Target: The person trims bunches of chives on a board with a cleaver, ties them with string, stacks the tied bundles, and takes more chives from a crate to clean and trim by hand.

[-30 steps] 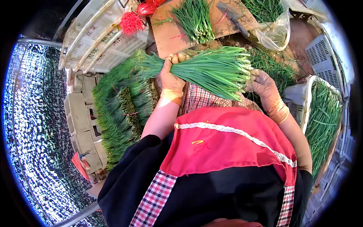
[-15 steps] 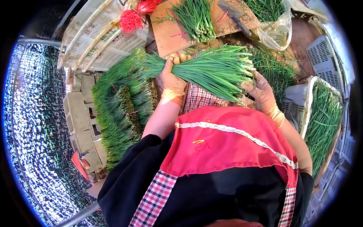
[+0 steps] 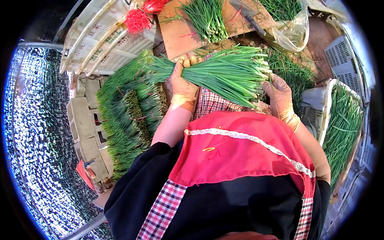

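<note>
My left hand (image 3: 185,80), in a thin translucent glove, is wrapped round the leafy part of a bunch of garlic chives (image 3: 228,76). The bunch lies sideways above my lap, its pale stem ends fanned out to the right. At those ends is my gloved right hand (image 3: 279,96), thumb and fingers pinched together. A thin dark strand shows near its fingertips, but what they grip is too small to make out. Ahead, another chive bunch (image 3: 206,22) rests on a brown board (image 3: 176,36), with a wide-bladed knife (image 3: 253,21) at the board's right side.
Tied chive bunches (image 3: 128,116) are piled at left beside concrete blocks (image 3: 90,136). Red ties (image 3: 138,21) hang by white crates (image 3: 102,36). Loose chives (image 3: 290,72) lie right of my hands, near a plastic bag (image 3: 292,36) and a chive-filled crate (image 3: 326,104).
My right hand has drawn slightly right, away from the stem ends, with its fingers still pinched. My left hand keeps its hold on the bunch, almost unmoved.
</note>
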Available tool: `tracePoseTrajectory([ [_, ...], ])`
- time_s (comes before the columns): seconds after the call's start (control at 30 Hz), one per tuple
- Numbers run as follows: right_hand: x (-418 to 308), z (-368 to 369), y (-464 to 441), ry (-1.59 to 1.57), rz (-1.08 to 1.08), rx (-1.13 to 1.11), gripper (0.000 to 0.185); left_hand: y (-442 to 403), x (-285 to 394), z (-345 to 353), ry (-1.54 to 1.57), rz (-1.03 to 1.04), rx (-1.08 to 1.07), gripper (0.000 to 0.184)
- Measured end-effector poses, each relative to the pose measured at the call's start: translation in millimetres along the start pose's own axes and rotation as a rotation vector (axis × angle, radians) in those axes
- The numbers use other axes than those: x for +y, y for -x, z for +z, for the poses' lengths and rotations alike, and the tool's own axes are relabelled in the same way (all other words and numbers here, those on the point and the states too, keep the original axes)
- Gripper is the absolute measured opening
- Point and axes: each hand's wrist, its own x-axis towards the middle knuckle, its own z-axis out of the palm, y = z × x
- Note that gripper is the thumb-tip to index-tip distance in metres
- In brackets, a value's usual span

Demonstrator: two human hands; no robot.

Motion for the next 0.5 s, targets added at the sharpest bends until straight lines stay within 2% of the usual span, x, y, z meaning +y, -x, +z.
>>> tracePoseTrajectory([
  [0.1, -0.9, -2.9, 0.2, -0.065, 0.045, -0.059, 0.031, 0.4, -0.4, 2.9, -0.006, 0.003, 0.017, 0.012],
  [0.23, -10.0, 4.4, 7.5, -0.160, 0.081, -0.018, 0.033, 1.3, -0.4, 4.7, -0.013, 0.014, -0.006, 0.012],
  [0.3, -11.7, 10.4, 9.3, -0.038, -0.039, -0.081, 0.034, 2.2, -0.2, 7.0, -0.010, 0.013, 0.006, 0.012],
  [0.43, -12.7, 9.5, 6.5, 0.057, -0.026, -0.087, 0.035, 0.2, 1.5, -4.4, 0.059, -0.029, -0.050, 0.015],
  [0.5, -6.7, 7.7, 3.9, 0.015, -0.027, -0.043, 0.030, -1.6, 1.2, -10.3, 0.039, -0.015, -0.036, 0.015],
])
